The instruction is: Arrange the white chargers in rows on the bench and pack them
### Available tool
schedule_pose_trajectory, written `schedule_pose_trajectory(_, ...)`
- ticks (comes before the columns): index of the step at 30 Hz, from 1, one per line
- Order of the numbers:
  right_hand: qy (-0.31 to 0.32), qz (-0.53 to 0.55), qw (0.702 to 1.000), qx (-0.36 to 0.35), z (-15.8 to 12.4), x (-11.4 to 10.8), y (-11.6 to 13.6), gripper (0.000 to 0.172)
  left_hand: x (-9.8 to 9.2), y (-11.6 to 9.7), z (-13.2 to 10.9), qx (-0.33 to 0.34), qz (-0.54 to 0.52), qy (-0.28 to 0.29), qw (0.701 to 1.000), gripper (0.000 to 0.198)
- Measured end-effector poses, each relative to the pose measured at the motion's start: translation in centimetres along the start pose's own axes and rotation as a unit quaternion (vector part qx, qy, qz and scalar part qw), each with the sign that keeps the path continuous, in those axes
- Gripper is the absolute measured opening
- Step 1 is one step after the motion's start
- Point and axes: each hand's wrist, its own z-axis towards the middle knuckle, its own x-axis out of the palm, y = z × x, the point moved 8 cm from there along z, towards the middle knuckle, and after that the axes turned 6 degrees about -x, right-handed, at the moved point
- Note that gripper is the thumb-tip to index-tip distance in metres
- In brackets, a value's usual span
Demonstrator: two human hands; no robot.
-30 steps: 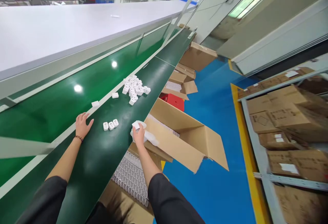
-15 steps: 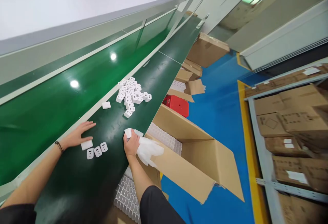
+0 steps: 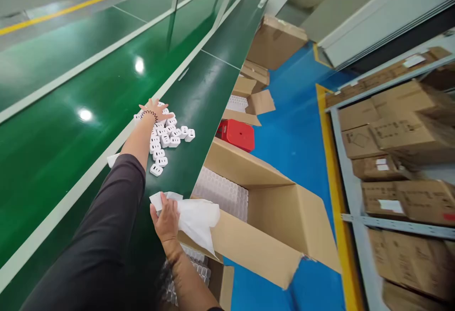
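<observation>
My left hand [image 3: 155, 110] reaches over the far part of a pile of white plug adapters [image 3: 165, 133] with dark slots. Its fingers are spread across the adapters beneath it. On the work surface's near edge, my right hand [image 3: 168, 216] is closed on a stack of thin, soft white sheets [image 3: 199, 216], which droop over a carton flap. A flat white piece [image 3: 113, 160] is partly hidden by my left sleeve.
An open carton [image 3: 270, 225] with clear plastic trays [image 3: 223, 190] stands right of the green bench [image 3: 216, 71]. Beyond it are a red stool [image 3: 239, 134] and more cartons [image 3: 275, 41]. Shelves of boxes [image 3: 394, 159] line the right side.
My left hand has moved forward from the separate adapters to the pile. My right hand stays by the white sheets, shifted slightly in view. The camera view has turned.
</observation>
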Motion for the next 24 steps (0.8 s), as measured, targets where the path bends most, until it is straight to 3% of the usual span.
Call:
schedule_pose_trajectory(3,0.001,-0.001,1.0,-0.022,0.3,0.0,0.0,0.05,0.7,1.1,0.6,0.002,0.011,-0.024,1.0,0.077)
schedule_pose_trajectory(6,-0.005,-0.003,1.0,-0.03,0.7,-0.1,-0.1,0.049,1.0,2.9,-1.1,0.011,0.013,-0.042,0.999,0.074)
schedule_pose_trajectory(14,0.03,0.023,0.999,0.008,1.0,0.5,-0.6,0.05,2.4,6.9,-9.8,0.015,0.022,-0.067,0.997,0.059)
schedule_pose_trajectory(24,0.065,0.103,0.991,0.061,1.2,1.0,-1.8,0.054,5.0,10.5,-19.0,0.023,0.013,-0.064,0.998,0.059)
